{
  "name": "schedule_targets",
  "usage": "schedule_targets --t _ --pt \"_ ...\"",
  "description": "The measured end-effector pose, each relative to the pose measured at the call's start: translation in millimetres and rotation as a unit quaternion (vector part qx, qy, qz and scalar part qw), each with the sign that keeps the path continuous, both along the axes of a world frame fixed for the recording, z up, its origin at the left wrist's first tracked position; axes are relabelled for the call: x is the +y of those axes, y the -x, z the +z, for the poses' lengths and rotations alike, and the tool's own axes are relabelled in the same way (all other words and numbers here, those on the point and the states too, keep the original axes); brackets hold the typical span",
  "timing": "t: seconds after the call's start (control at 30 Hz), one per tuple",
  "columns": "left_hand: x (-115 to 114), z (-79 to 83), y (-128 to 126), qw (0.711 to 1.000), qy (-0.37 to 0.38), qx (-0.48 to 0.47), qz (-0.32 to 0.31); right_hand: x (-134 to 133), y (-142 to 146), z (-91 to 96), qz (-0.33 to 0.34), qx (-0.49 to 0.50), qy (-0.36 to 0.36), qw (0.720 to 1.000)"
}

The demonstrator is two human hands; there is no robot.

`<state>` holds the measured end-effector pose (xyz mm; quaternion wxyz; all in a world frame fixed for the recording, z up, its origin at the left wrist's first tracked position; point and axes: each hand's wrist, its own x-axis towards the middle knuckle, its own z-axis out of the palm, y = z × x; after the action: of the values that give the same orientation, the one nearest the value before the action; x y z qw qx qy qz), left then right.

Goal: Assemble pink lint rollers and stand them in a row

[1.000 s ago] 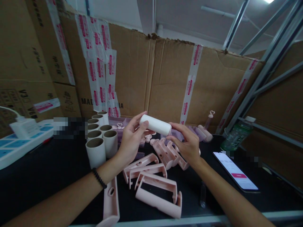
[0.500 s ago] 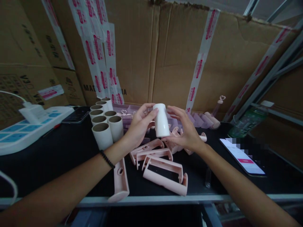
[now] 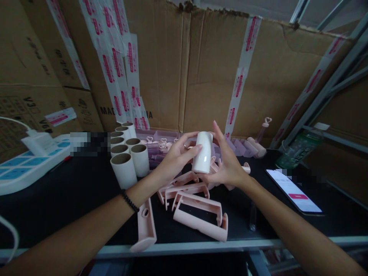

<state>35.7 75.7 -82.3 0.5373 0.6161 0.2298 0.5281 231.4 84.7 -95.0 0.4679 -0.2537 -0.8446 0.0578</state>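
A white paper roll stands nearly upright in the air above the black table. My left hand grips its left side with fingers wrapped round it. My right hand lies against its right side, fingers stretched upward and the palm cupping its lower end. Below the hands lie several pink plastic frames and one pink handle piece.
Several cardboard tubes stand upright to the left. A white power strip with a charger sits far left. A lit phone and a green bottle are on the right. Taped cardboard boxes wall the back. The table's metal edge runs in front.
The roll has turned from lying level between both hands to standing nearly upright. My right hand's fingers have straightened up along its side. The view has dipped lower.
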Motion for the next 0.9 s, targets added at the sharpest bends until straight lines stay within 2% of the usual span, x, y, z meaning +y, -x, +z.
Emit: schedule_targets --t 0.2,0.33,0.47,0.57,0.67,0.8,0.9 --pt "-4 3.9 2 0.996 -0.074 0.038 -0.028 4 -3 2.3 0.023 0.09 0.07 0.993" --pt "-1 1.5 4 0.995 -0.082 0.058 -0.026 12 -4 -4.5 0.066 0.126 0.116 0.983" --pt "1 -0.2 5 0.996 -0.074 0.05 -0.025 14 -5 -6.9 0.093 0.115 0.136 0.98" --pt "1 0.5 5 0.996 -0.071 0.04 -0.026 13 -5 -6.5 0.108 0.106 0.132 0.98" --pt "2 1.0 6 0.999 -0.047 0.025 0.0 12 -5 -7.8 0.117 0.088 0.122 0.982" --pt "6 -1.4 6 1.0 0.018 -0.016 0.017 11 -3 -8.8 0.073 0.059 0.11 0.99" --pt "8 -4.0 5 0.997 0.057 -0.043 0.003 9 -2 -5.6 0.027 0.029 0.059 0.997"
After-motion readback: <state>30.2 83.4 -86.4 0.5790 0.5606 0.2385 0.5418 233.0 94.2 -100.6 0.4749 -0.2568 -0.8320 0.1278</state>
